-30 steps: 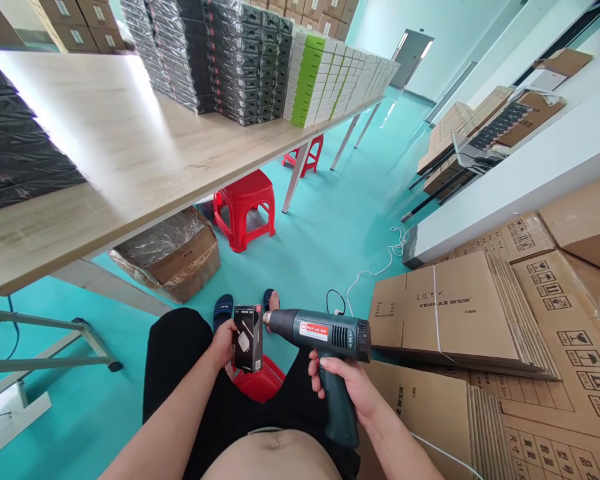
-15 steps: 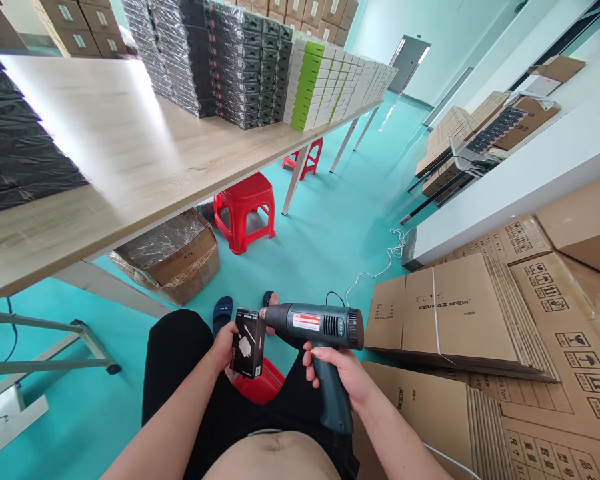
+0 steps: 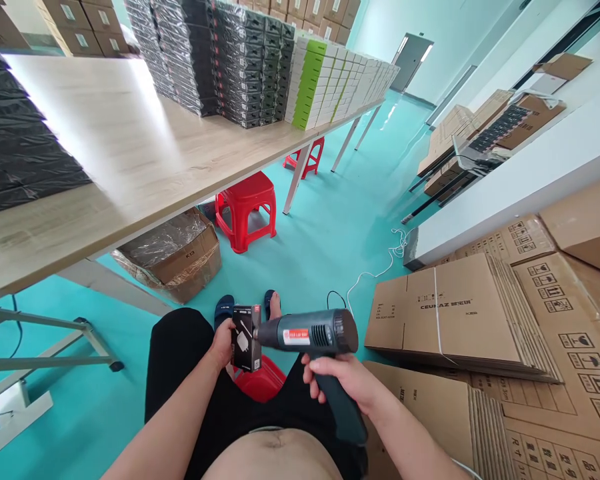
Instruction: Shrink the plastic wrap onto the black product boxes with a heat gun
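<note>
From nine to twelve o'clock, a wood-grain worktop point(image 3: 130, 147) is stretching away, carrying black stacks point(image 3: 250, 73) at eleven and white-and-green stacks point(image 3: 325, 87) at twelve. Toward four o'clock, a strapped bundle of flattened cartons point(image 3: 410, 307) is lying. At nine, below the worktop's edge, an open carton point(image 3: 195, 267) (marked K13) is holding clear wrap point(image 3: 165, 237); near it, at ten, a red stool point(image 3: 250, 188) is standing. Around six, the right hand point(image 3: 339, 373) is clamping round a dark heat gun point(image 3: 310, 332). At seven, the left hand point(image 3: 223, 341) is gripping a small black box point(image 3: 245, 340) by its left edge; the nozzle point(image 3: 269, 333) is pointing at it, whether touching I cannot tell.
</note>
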`<state>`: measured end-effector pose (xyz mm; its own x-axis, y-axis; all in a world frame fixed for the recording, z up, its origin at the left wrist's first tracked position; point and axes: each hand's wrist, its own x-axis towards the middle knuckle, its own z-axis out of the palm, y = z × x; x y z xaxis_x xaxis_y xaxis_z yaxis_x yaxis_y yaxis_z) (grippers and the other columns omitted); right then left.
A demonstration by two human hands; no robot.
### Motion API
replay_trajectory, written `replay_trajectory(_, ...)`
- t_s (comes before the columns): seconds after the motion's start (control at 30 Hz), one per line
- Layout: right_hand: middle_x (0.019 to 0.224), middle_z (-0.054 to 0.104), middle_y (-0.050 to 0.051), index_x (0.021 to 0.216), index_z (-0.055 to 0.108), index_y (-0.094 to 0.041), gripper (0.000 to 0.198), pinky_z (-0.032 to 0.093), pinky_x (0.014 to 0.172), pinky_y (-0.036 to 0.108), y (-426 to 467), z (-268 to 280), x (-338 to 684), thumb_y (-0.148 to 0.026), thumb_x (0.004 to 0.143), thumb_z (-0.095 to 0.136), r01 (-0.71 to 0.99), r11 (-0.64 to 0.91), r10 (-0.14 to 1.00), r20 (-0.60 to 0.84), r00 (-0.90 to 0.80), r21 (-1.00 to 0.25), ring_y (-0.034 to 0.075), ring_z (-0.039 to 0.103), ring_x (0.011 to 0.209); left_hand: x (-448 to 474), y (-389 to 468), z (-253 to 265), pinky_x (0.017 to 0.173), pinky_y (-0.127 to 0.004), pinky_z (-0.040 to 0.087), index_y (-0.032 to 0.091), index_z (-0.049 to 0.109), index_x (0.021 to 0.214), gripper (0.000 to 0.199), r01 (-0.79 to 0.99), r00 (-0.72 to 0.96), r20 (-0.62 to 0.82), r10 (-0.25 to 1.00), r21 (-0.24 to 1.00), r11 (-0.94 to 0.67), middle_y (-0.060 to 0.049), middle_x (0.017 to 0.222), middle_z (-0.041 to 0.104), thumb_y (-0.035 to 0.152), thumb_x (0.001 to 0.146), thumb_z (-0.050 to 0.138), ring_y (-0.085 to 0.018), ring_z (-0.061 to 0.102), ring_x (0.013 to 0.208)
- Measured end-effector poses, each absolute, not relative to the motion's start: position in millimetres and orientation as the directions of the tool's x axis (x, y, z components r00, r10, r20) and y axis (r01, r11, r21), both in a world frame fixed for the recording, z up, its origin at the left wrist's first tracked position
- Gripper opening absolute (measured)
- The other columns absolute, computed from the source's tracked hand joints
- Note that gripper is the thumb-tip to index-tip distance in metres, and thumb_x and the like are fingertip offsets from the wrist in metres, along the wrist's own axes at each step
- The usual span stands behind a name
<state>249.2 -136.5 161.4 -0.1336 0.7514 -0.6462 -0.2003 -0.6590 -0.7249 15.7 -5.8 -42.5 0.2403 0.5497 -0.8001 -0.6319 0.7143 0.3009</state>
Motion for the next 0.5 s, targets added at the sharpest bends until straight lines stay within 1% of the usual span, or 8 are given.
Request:
replay_trajectory(0.1, 0.07, 0.068, 0.006, 0.088, 0.068, -0.011, 0.023, 0.046, 0.05, 0.027, -155, 162, 255, -0.025, 0.07, 0.066, -0.045, -0.741, 0.664, -0.721, -0.201, -0.67, 0.016, 0.063, 0.055, 15, -4, -44, 0.043, -0.027, 0.045, 0.018, 0.051, 0.061, 0.003, -0.637, 0.154, -0.775, 0.613, 0.396, 0.661, 0.0, 0.05, 0.055, 0.016, 0.06, 0.053, -0.016, 0.053, 0.042)
replay_trajectory(0.17, 0.069, 0.067, 0.006, 0.087, 0.068, -0.01, 0.023, 0.046, 0.051, 0.027, -165, 162, 258, -0.024, 0.069, 0.066, -0.006, -0.76, 0.638, -0.743, -0.201, -0.65, 0.016, 0.062, 0.055, 16, -2, -44, 0.043, -0.027, 0.045, 0.018, 0.05, 0.06, 0.003, -0.644, 0.117, -0.759, 0.64, 0.433, 0.631, 0.0, 0.051, 0.055, 0.017, 0.06, 0.052, -0.016, 0.052, 0.042)
replay_trajectory(0.33, 0.075, 0.068, 0.006, 0.095, 0.067, -0.012, 0.028, 0.047, 0.054, 0.027, -176, 161, 263, -0.029, 0.073, 0.066, -0.138, -0.738, 0.675, -0.721, -0.156, -0.661, 0.017, 0.064, 0.059, 16, 0, -41, 0.046, -0.028, 0.046, 0.018, 0.051, 0.064, 0.003, -0.642, 0.093, -0.744, 0.662, 0.463, 0.611, -0.001, 0.054, 0.056, 0.018, 0.06, 0.05, -0.017, 0.054, 0.045)
replay_trajectory(0.5, 0.076, 0.068, 0.007, 0.095, 0.067, -0.011, 0.028, 0.048, 0.054, 0.028, -179, 159, 263, -0.03, 0.074, 0.067, -0.174, -0.733, 0.68, -0.716, -0.158, -0.657, 0.017, 0.064, 0.06, 16, 2, -38, 0.047, -0.028, 0.047, 0.018, 0.052, 0.065, 0.005, -0.635, 0.092, -0.744, 0.661, 0.468, 0.615, -0.001, 0.056, 0.057, 0.019, 0.061, 0.048, -0.017, 0.055, 0.047)
